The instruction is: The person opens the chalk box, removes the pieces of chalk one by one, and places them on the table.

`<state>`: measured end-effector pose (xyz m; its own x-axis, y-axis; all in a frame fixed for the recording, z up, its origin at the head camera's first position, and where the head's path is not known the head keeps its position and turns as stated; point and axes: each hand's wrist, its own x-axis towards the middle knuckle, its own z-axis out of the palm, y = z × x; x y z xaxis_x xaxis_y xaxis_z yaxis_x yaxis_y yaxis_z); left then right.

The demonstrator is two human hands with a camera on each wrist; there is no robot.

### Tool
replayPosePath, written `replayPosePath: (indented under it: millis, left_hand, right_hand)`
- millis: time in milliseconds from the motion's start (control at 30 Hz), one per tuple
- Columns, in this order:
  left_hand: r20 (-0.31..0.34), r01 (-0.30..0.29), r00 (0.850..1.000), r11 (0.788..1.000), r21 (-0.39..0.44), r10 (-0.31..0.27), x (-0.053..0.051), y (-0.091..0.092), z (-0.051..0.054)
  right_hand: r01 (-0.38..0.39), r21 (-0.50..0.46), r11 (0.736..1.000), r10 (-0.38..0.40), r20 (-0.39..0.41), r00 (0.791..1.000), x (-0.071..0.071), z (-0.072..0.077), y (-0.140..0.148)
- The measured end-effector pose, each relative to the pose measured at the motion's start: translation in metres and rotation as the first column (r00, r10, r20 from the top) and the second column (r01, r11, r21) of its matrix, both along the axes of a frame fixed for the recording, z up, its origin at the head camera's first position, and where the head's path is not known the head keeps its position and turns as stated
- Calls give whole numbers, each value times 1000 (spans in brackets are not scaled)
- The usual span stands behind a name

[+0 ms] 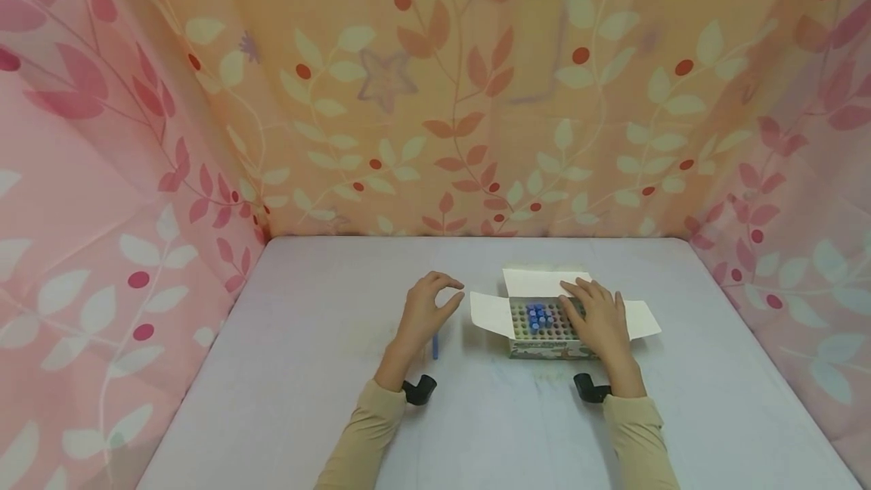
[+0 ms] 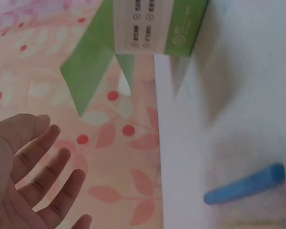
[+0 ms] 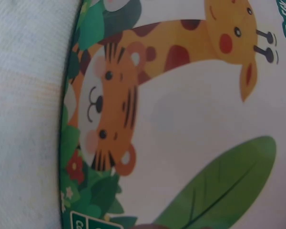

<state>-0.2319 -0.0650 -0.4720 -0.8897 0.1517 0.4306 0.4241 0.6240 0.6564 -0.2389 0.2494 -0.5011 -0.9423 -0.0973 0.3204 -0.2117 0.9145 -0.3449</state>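
Loose-fingered hands flanked a box of blue sticks

A box (image 1: 544, 351) stood on the white tabletop (image 1: 306, 324), right of centre in the head view. Its left flap (image 1: 491, 314), back flap (image 1: 534, 283) and right flap (image 1: 643, 319) were spread outward. Inside was a grid of round holes, and a small cluster of blue sticks (image 1: 537, 317) stood upright in the left part of it.

The right hand (image 1: 602, 316) lay over the right side of the box, its fingers relaxed and gently bent, grasping nothing that could be seen. It hid that part of the grid, and whether the fingertips touched anything beneath could not be told.

The left hand (image 1: 423, 310) was released, held in the air to the left of the box, thumb and fingers apart with nothing between them. Near it, a loose blue stick (image 2: 245, 183) lay on the tabletop, well apart from the fingers in the left wrist view.

The right wrist view showed the box's printed side close up, with a tiger (image 3: 105, 109), a giraffe (image 3: 181, 43) and a large green leaf (image 3: 224, 186). Both arms wore beige sleeves (image 1: 370, 426), and a leaf-patterned curtain (image 1: 435, 97) hung behind the table.
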Motion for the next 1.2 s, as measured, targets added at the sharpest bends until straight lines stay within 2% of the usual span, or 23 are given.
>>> replayPosePath:
  millis: [100, 233, 500, 800, 1200]
  left_hand:
    - [-55, 45, 998, 999, -1, -45, 1, 9, 7]
    - [-99, 109, 989, 993, -39, -112, 2, 20, 11]
    - [-151, 175, 968, 969, -175, -202, 1, 43, 13]
    - [-114, 209, 959, 919, -336, -259, 2, 73, 15]
    - [-72, 224, 955, 861, -457, -287, -11, 110, 3]
  right_hand:
    - [-4, -5, 1000, 4, 2, 1000, 0, 1, 0]
    - [-9, -13, 1000, 9, -6, 1000, 0, 0, 0]
    - [-13, -15, 1000, 13, 1, 1000, 0, 1, 0]
    - [-3, -11, 1000, 3, 8, 1000, 0, 0, 1]
    - [-4, -8, 1000, 4, 3, 1000, 0, 0, 2]
